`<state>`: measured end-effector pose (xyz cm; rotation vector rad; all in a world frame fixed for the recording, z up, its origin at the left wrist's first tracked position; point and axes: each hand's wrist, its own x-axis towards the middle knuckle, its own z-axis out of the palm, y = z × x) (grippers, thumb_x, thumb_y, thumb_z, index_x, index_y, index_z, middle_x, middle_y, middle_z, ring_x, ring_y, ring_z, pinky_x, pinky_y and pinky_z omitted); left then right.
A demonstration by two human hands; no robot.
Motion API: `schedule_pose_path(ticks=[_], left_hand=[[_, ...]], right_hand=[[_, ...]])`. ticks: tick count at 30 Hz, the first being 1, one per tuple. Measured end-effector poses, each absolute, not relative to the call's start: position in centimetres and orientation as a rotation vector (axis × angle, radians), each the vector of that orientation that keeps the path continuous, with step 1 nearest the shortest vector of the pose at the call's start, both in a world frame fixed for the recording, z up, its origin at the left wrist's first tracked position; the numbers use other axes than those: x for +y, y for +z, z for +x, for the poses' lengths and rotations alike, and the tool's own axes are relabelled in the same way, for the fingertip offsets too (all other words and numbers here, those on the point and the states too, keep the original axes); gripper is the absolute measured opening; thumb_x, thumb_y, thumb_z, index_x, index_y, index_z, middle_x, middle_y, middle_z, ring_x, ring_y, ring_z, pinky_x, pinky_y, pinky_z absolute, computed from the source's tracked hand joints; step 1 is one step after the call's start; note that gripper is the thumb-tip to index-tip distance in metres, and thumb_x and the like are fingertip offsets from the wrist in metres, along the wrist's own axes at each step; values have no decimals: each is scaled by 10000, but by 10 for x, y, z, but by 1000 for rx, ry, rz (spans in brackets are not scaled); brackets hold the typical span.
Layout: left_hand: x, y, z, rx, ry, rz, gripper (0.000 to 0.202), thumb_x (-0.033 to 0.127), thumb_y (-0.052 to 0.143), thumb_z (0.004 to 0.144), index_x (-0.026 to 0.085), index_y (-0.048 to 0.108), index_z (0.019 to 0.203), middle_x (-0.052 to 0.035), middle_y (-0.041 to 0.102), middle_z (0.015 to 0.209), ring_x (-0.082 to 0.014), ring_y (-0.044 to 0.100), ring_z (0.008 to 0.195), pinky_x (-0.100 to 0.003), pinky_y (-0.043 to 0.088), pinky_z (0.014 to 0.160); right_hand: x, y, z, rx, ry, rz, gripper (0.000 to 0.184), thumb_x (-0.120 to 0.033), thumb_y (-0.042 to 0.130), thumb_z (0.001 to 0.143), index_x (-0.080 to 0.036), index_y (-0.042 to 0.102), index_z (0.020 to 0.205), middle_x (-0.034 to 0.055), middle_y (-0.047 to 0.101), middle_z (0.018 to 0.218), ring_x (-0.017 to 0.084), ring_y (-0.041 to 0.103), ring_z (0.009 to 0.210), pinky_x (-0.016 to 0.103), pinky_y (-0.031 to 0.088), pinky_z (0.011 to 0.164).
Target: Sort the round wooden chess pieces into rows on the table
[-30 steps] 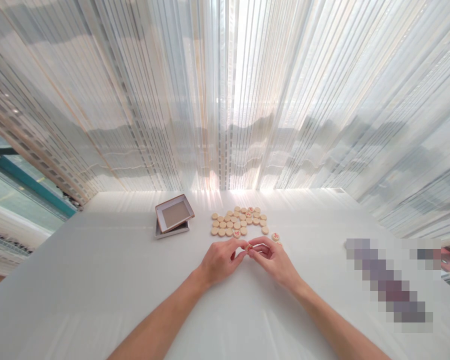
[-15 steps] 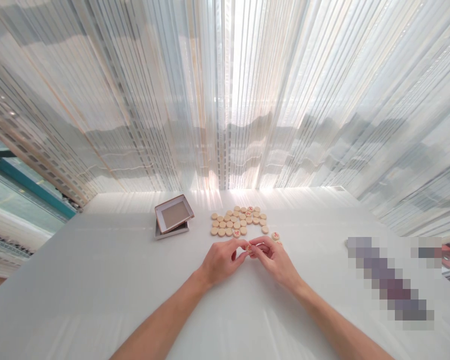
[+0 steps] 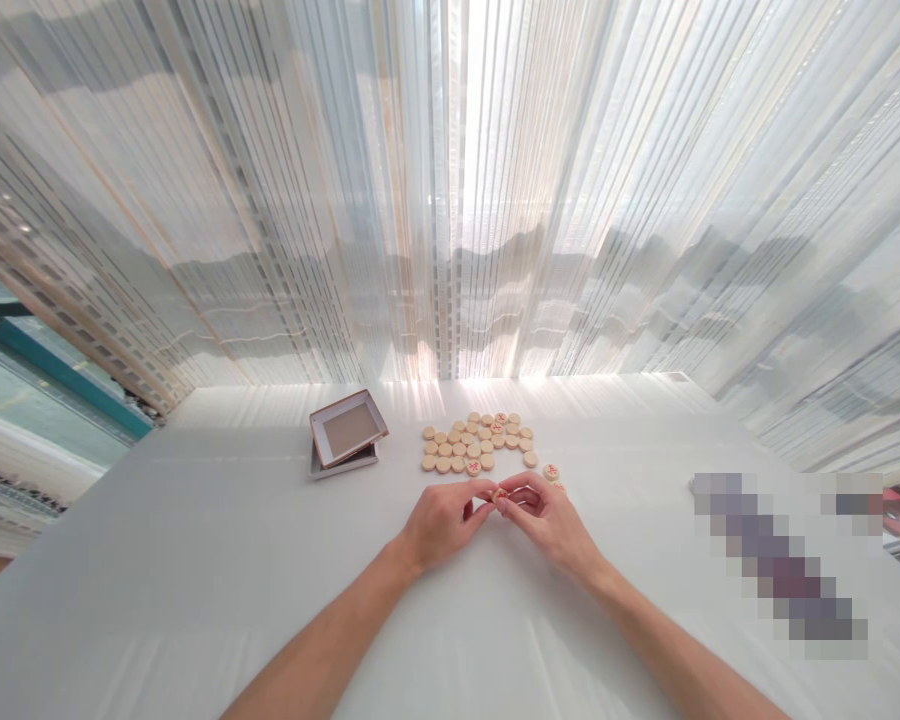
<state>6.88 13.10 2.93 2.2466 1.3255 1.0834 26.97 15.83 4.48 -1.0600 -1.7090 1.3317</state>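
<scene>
Between the fingertips of both hands is a round wooden Chinese chess piece (image 3: pixel 499 495) with a red mark. My left hand (image 3: pixel 444 518) pinches it from the left, and my right hand (image 3: pixel 544 515) pinches it from the right. Just beyond my hands lies a cluster of similar pale discs (image 3: pixel 457 450), most showing blank tops. A few display red characters, among them a piece (image 3: pixel 473 467) at the cluster's near edge. Beside my right hand sits another red-marked piece (image 3: pixel 551 471), and one more is partly hidden by my fingers.
A shallow open box (image 3: pixel 345 466) stands left of the discs, with its lid or second tray (image 3: pixel 349 428) resting askew on top. All of this is on a white table (image 3: pixel 232 560). Translucent strip curtains (image 3: pixel 450 200) hang behind it. A pixelated long shape (image 3: pixel 780 560) lies at the right.
The held piece has tilted or turned slightly between my fingertips, and my right fingers have shifted a little to the left. The other discs and the box stay where they were.
</scene>
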Motion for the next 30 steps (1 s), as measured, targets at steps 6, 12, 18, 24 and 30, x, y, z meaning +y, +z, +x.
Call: schedule_pose_path(ticks=[6, 12, 18, 24, 30], left_hand=[[130, 32, 69, 1299, 1063, 2254, 202, 215, 604, 941, 248, 673, 1128, 18, 766, 907, -111, 594, 585, -233, 507, 636], [131, 31, 69, 1320, 1052, 2264, 222, 229, 586, 947, 245, 663, 1154, 7, 773, 934, -111, 595, 576, -235, 508, 633], [131, 30, 69, 1344, 1058, 2264, 221, 258, 591, 953, 251, 661, 1162, 10, 769, 905, -109, 601, 574, -232, 513, 632], [131, 31, 68, 1343, 1055, 2248, 206, 256, 596, 951, 252, 670, 1144, 12, 764, 876, -111, 609, 577, -229, 519, 632], [131, 31, 69, 1357, 1063, 2239, 204, 260, 603, 948, 256, 673, 1140, 16, 765, 882, -111, 608, 583, -232, 520, 636]], right_hand=[[158, 46, 269, -1705, 1331, -1041, 279, -494, 653, 895, -220, 648, 949, 42, 746, 873, 225, 716, 848, 358, 563, 797], [158, 46, 269, -1694, 1348, -1026, 284, -499, 603, 926, -225, 654, 979, 53, 758, 911, 239, 727, 858, 398, 575, 841], [158, 46, 270, -1705, 1360, -1019, 293, -505, 608, 916, -241, 659, 1030, 54, 762, 944, 253, 735, 902, 428, 582, 872], [158, 47, 270, -1705, 1359, -1022, 322, -520, 640, 893, -232, 672, 1034, 52, 759, 942, 242, 731, 916, 399, 582, 876], [159, 45, 271, -1716, 1349, -1025, 301, -487, 669, 882, -228, 671, 1035, 55, 755, 993, 229, 723, 929, 375, 574, 864]])
